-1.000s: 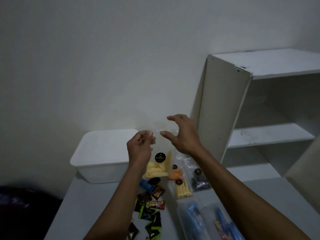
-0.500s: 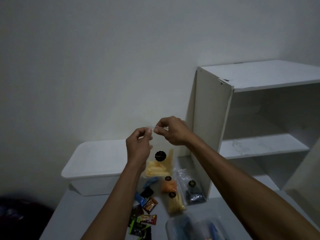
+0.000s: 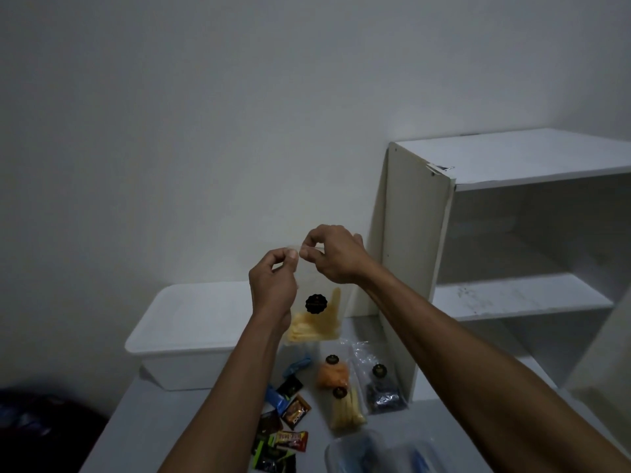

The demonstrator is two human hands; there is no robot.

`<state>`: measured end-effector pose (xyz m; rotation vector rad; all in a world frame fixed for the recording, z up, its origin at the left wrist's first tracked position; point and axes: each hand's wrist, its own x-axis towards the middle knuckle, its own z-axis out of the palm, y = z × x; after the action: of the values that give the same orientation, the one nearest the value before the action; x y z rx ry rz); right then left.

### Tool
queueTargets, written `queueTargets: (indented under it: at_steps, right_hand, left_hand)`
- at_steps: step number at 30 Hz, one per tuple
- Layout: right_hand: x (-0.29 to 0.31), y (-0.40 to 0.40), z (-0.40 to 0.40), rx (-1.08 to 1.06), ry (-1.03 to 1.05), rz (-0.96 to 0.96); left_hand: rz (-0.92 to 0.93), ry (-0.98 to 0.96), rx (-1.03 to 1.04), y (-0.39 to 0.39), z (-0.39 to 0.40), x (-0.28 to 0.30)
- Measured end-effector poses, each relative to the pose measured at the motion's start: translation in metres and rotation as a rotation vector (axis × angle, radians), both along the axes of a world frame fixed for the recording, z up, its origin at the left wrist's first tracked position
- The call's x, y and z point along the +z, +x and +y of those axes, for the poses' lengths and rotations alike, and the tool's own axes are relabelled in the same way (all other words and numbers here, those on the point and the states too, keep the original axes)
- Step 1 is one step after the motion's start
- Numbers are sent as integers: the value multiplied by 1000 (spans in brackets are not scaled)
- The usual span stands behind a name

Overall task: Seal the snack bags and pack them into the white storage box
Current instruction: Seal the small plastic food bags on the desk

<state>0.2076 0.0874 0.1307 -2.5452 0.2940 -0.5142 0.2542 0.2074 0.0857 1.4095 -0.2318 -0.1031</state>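
I hold a clear snack bag of yellow sticks with a round black label up in the air, above the table. My left hand pinches the bag's top edge at its left end. My right hand pinches the same edge just to the right of it. The white storage box stands with its lid on at the back left of the table, behind my left forearm. More clear bags lie below: an orange one, a yellow one and a dark one.
A white open shelf unit stands on the table at the right. Several small candy wrappers lie between my forearms. Clear containers with blue items sit at the near edge. A dark object lies off the table at the lower left.
My right hand went from open beside the bag to pinching its top edge. Both hands now hold the edge close together. The camera has tilted upward.
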Motion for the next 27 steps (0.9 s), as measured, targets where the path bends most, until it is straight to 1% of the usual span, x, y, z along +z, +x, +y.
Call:
queueTargets:
  at_steps: [4,10,17,20,22,27]
  right_hand:
    - [3,-6,-5,-20,-46,18]
    - [0,-10,-6,-29,10,-1]
    - [3,-9,0,-5,64,77]
    - [2,-5,-2,2,133,108]
    - [-1,-3,-5,17,197,94]
    - [-1,-1,-4,6,262,52]
  left_hand:
    - [32,-20,12,4,6,0]
    - [30,-18,7,3,10,-1]
    - [13,-21,8,3,14,-2]
    - [27,-21,17,5,16,-3]
    - [30,-23,17,6,18,-4]
    - [27,-23,10,6,18,-2]
